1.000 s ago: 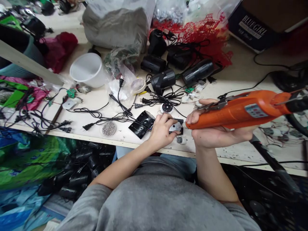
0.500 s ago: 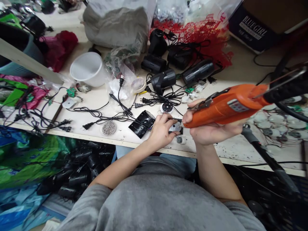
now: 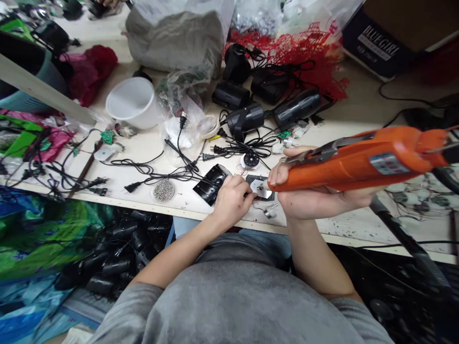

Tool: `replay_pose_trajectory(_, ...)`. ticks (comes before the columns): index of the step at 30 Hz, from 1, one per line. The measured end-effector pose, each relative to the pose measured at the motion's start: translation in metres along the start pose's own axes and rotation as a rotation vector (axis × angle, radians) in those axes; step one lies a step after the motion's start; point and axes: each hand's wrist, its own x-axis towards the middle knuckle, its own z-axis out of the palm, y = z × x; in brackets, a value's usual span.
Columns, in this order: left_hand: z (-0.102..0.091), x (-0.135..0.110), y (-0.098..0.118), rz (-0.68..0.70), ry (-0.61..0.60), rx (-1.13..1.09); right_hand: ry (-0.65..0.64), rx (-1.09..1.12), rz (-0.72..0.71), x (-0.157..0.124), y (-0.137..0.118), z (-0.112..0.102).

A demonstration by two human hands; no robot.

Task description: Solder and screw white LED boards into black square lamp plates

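Observation:
My right hand (image 3: 308,203) is wrapped around an orange electric screwdriver (image 3: 358,160), whose tip points left at a small black plate with a silver metal piece (image 3: 260,187). My left hand (image 3: 233,200) rests on the table, its fingertips pressing the left edge of that plate. Just left of this hand lies a black hinged panel (image 3: 211,184). A round black dial disc (image 3: 250,160) sits above the hand. A small metal part (image 3: 270,212) lies below the plate, partly hidden by nothing but small in view.
Black cords, plugs and black plastic housings (image 3: 245,119) crowd the board, with a dish of screws (image 3: 163,190) and a white plastic bucket (image 3: 132,102) to the left. A grey sack (image 3: 175,38) and red netting (image 3: 304,52) lie behind. The tool's black cable (image 3: 405,224) runs down at the right.
The screwdriver has dropped from a steep tilt to a flatter line and shifted right. My left hand has slid slightly left, showing more of the plate.

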Motion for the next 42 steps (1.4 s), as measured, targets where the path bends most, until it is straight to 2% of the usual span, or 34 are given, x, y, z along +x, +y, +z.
replay_pose_trajectory(3, -0.001, -0.005, 0.0, 0.024, 0.018, -0.012, -0.066, 0.093, 0.082, 0.001, 0.005, 0.004)
replay_pose_trajectory(6, 0.002, -0.005, -0.001, 0.038, 0.022, -0.037, -0.103, 0.088, 0.083, 0.002, 0.008, 0.006)
replay_pose_trajectory(12, 0.011, -0.005, -0.003, 0.034, 0.039, -0.043, -0.029, -0.02, 0.144, 0.001, 0.008, 0.012)
replay_pose_trajectory(14, 0.012, -0.005, -0.004, 0.027, 0.041, -0.042, -0.013, 0.032, 0.138, 0.001, 0.007, 0.012)
replay_pose_trajectory(20, 0.012, -0.005, -0.004, 0.033, 0.032, -0.038, -0.081, 0.23, 0.116, 0.001, 0.007, 0.009)
replay_pose_trajectory(25, 0.014, -0.005, -0.003, 0.057, 0.08, -0.013, -0.137, 0.403, 0.034, 0.003, 0.013, 0.014)
replay_pose_trajectory(27, 0.015, -0.004, -0.004, 0.063, 0.085, -0.013, -0.152, 0.401, 0.05, 0.004, 0.015, 0.017)
replay_pose_trajectory(30, 0.014, -0.005, -0.005, 0.079, 0.101, -0.01, -0.129, 0.363, 0.086, 0.007, 0.016, 0.02)
replay_pose_trajectory(34, 0.012, -0.006, -0.007, 0.099, 0.156, -0.017, -0.083, 0.352, 0.016, 0.008, 0.01, 0.021)
replay_pose_trajectory(38, 0.011, -0.005, -0.004, 0.23, 0.203, -0.01, -0.048, 0.327, 0.004, 0.001, -0.006, 0.016)
replay_pose_trajectory(40, 0.006, -0.005, -0.003, 0.274, 0.206, 0.041, 0.018, 0.288, -0.064, -0.002, -0.013, 0.011)
replay_pose_trajectory(42, -0.008, -0.008, -0.005, 0.28, 0.219, 0.091, 0.063, 0.233, -0.122, -0.002, -0.014, 0.004)
